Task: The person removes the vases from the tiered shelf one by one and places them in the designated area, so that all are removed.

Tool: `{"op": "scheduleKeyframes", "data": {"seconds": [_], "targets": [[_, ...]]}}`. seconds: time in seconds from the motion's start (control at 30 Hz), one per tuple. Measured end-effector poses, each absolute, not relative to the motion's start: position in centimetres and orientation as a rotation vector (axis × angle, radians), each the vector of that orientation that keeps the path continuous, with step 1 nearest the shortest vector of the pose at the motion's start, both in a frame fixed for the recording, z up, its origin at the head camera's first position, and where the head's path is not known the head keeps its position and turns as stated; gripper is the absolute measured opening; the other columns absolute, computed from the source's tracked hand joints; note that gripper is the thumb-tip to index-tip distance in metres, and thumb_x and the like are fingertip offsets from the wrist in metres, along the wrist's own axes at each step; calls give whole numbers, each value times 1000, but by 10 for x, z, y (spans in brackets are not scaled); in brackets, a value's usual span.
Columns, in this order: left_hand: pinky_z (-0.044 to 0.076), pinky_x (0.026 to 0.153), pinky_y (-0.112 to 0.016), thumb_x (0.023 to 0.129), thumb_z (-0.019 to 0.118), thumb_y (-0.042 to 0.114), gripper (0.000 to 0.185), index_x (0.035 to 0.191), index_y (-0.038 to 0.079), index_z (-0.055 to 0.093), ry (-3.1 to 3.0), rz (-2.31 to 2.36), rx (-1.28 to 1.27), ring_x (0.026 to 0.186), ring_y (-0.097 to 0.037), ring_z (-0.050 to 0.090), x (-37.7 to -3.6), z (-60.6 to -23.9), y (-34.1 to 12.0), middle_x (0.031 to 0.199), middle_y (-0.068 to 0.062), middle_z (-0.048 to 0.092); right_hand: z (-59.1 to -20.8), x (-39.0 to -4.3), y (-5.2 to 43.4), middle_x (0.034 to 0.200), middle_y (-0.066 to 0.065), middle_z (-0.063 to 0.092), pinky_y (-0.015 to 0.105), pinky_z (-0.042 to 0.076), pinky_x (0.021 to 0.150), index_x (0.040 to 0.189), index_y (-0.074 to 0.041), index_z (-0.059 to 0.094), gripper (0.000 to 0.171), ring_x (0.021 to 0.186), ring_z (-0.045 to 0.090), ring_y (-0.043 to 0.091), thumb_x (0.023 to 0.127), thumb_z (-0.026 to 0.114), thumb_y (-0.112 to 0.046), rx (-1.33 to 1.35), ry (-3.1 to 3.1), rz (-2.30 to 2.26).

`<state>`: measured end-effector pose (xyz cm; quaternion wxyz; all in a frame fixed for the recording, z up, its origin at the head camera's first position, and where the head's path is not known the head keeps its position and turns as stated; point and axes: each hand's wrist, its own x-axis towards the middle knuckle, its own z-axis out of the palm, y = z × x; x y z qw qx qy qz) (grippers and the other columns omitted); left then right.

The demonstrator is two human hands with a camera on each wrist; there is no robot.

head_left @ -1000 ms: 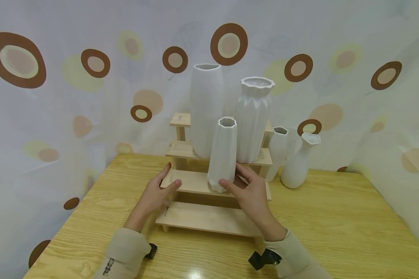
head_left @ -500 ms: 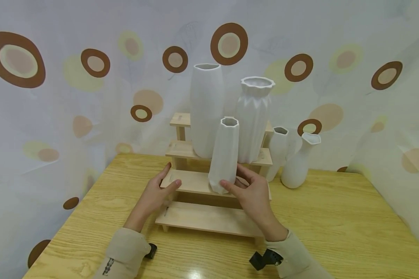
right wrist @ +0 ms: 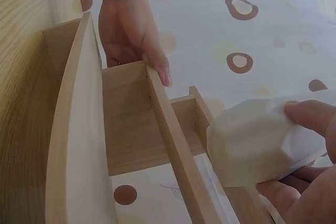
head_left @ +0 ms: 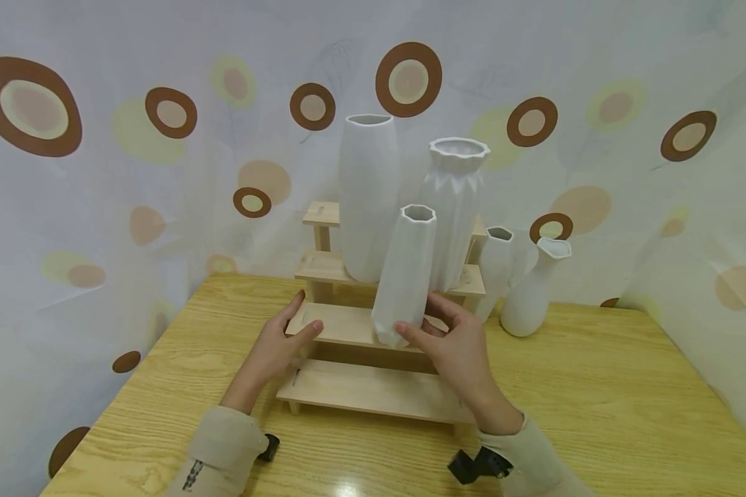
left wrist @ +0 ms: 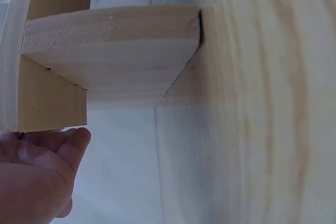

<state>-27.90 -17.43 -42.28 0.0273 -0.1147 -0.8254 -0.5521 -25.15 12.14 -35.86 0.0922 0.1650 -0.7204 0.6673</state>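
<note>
A white faceted vase (head_left: 405, 276) leans to the right in the head view, its base at the third shelf of the tiered wooden stand (head_left: 342, 323). My right hand (head_left: 456, 348) grips the vase low down, thumb in front and fingers behind. Whether the base touches the shelf, I cannot tell. My left hand (head_left: 276, 345) holds that shelf's left end, the thumb over its top edge. From the left wrist view, the left hand's fingertips (left wrist: 79, 139) press against the wood. In the right wrist view the vase's base (right wrist: 244, 153) faces the camera.
A tall smooth vase (head_left: 368, 200) and a ruffled-rim vase (head_left: 452, 207) stand on the second shelf from the top, behind the held one. Right of the stand, a slim vase (head_left: 494, 276) and a flared-neck vase (head_left: 528, 297) stand on the wooden table (head_left: 597, 400).
The held vase has tilted further right, its mouth moving right and slightly up. My right hand has shifted a little right with it. The left hand and stand stay put.
</note>
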Motion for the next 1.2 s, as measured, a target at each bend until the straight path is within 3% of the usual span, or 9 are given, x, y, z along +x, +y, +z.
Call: {"op": "scheduleKeyframes", "data": {"seconds": [1.2], "targets": [[19, 117, -49, 97, 62, 45, 84, 159, 10, 16, -2552, -1717, -349, 149, -24, 9, -278, -422, -174, 163, -2, 15, -317, -221, 152, 118, 20, 63, 37, 55, 81, 129, 0, 63, 55, 100, 70, 27, 78, 83, 0, 595, -2086, 1968]]}}
